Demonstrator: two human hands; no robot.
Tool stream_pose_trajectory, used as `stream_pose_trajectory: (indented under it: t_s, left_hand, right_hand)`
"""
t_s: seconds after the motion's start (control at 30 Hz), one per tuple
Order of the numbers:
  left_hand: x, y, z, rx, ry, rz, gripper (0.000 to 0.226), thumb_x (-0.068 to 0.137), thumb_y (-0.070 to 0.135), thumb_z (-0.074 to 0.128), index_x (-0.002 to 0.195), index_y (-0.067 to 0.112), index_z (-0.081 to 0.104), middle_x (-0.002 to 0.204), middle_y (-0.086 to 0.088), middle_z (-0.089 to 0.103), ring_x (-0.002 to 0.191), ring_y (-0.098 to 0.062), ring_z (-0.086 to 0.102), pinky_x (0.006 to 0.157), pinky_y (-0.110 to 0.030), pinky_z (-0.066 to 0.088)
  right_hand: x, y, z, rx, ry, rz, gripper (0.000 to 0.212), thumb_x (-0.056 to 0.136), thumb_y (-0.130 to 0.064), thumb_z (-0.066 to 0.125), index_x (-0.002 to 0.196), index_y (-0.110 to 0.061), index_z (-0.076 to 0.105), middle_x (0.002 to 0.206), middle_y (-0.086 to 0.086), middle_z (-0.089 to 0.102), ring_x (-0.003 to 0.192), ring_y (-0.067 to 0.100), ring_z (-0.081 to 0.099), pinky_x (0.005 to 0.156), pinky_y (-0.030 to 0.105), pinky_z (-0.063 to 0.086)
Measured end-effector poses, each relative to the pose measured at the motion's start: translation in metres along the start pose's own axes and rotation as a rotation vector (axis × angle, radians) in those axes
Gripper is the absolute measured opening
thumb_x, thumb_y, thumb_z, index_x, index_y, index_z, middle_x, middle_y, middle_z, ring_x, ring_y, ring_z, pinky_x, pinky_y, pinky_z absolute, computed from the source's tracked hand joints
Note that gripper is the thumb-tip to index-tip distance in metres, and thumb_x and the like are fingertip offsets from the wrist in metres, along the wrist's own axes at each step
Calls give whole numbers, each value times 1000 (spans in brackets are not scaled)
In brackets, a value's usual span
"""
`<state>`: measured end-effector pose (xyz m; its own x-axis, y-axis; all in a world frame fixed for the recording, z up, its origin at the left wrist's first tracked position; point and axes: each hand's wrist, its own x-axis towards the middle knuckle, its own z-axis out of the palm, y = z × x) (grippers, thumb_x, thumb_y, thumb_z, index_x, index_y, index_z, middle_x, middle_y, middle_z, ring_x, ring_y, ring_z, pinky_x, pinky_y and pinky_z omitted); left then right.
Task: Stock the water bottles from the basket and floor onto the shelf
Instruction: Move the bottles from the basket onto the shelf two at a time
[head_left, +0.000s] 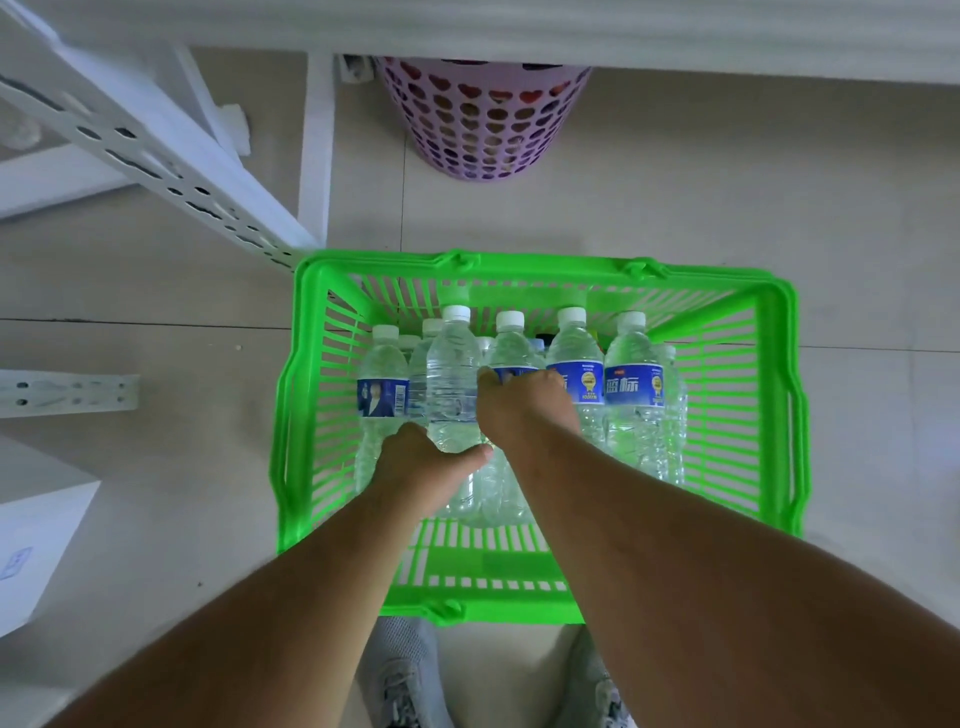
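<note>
A green plastic basket (748, 395) stands on the floor right in front of my feet, holding several clear water bottles with white caps and blue labels. My left hand (423, 465) grips the lower body of a label-less bottle (453, 379) near the basket's left side. My right hand (524, 405) grips the neighbouring bottle (511, 340) at its blue label; its fingers are hidden behind the bottle. Two more labelled bottles (631, 384) stand upright to the right. The white shelf edge (519, 31) runs across the top of the view.
A purple basket with heart-shaped holes (480, 119) stands under the shelf behind the green one. White perforated shelf uprights (171, 171) slant at the upper left. A white box (36, 530) sits at the left edge. My grey shoes (400, 670) are below the basket.
</note>
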<state>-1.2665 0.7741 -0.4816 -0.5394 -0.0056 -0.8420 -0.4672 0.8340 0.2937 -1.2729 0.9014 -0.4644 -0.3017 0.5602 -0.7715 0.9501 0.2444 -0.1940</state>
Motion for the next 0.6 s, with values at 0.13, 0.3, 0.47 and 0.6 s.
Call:
stream_pose_trajectory:
  t_s: [0.13,0.3,0.47,0.6]
  left_hand:
    - [0,-7,1,-26,49,-7,88,62,64,76,124,4,58,115,-16,66,94,-23,68,68,-31,54]
    - [-7,-12,-11,-30,110,58,65,70,52,74,121,16,58,98,9,61,67,-3,51,47,-11,31]
    - [-30,-21,-32,-142,74,79,44,69,53,79,89,17,61,91,7,64,71,-6,59,50,-18,44]
    - [-82,-15,-59,-350,46,118,33,71,40,84,90,22,64,83,22,70,87,-10,64,71,-26,53]
  right_hand:
    - [3,7,2,-78,42,-22,59,83,-71,52,101,-15,58,90,3,62,86,28,60,70,31,40]
    - [4,9,3,21,45,-39,49,76,-64,64,72,-19,46,70,-3,55,63,20,54,54,26,36]
    - [-18,8,-7,203,16,-96,54,71,-59,71,99,-20,45,77,-8,53,62,12,53,46,24,35]
    - [-54,7,-56,289,15,-205,43,70,-58,71,88,-24,53,72,-10,62,61,11,59,43,21,37]
